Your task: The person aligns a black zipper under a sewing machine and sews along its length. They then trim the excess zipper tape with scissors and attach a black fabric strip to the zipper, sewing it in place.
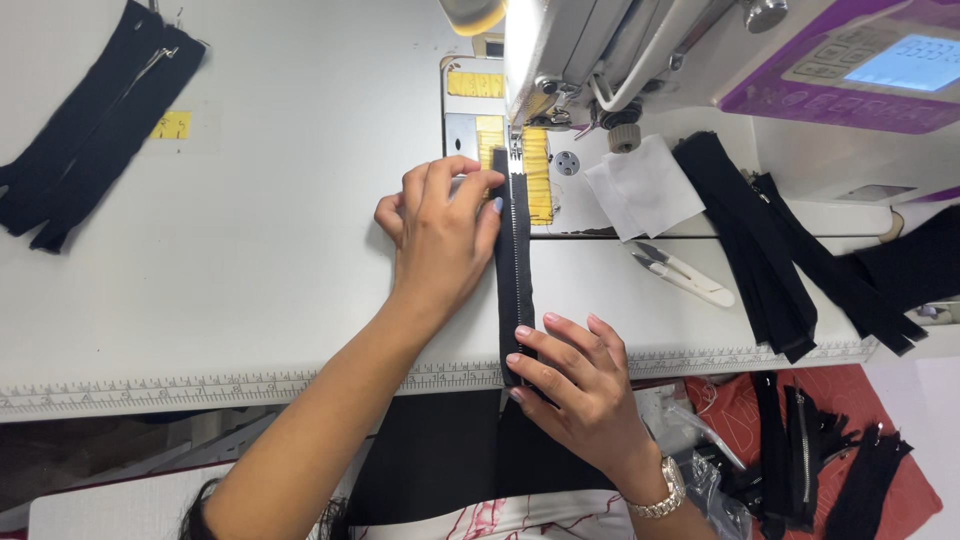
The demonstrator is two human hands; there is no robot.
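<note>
Surface (250,250): white, ruler strip along near edge.
Sewing machine (600,50): at 12 o'clock, needle over strip's far end.
Zipper strip (515,270): black w/ metal teeth, lies centre, runs 12–6.
Left hand (440,235): fingers flat, pressing strip's upper part.
Right hand (575,380): fingers spread, pinning strip's near end at the edge.
Snips (685,275): white, at 3 o'clock.

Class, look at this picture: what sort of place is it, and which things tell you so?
Most likely a garment sewing workshop. An industrial sewing machine stands on a white table, both hands feed a black zipper strip under its needle, and more black zippers lie in piles.
</note>
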